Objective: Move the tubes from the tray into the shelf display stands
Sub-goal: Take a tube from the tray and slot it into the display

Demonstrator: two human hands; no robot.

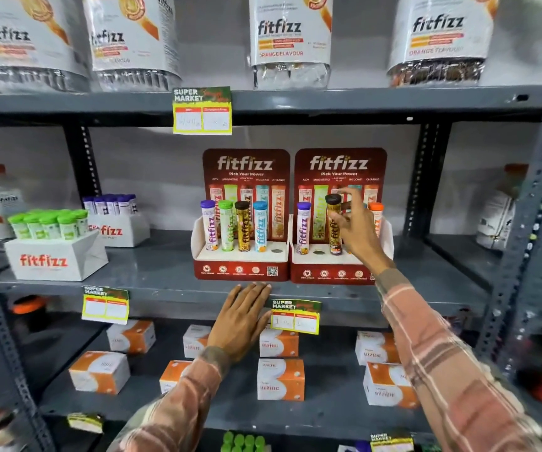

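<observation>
Two red display stands sit side by side on the middle shelf. The left stand point(240, 269) holds purple, green, gold and blue tubes, with one hole bare at its right end. The right stand point(331, 272) holds a purple tube point(303, 228), a bare hole, a black-capped gold tube point(332, 223) and an orange-capped tube point(376, 210), which my hand partly hides. My right hand point(356, 228) has thumb and fingers around the gold tube, which stands upright in its hole. My left hand point(242, 321) lies flat on the shelf's front edge, holding nothing.
A white tray of green-capped tubes point(49, 225) and another of purple-capped tubes point(109, 203) stand at the shelf's left. Large jars point(291, 40) fill the shelf above. Orange-and-white boxes point(281, 380) lie on the shelf below. Green caps point(243, 442) show at the bottom.
</observation>
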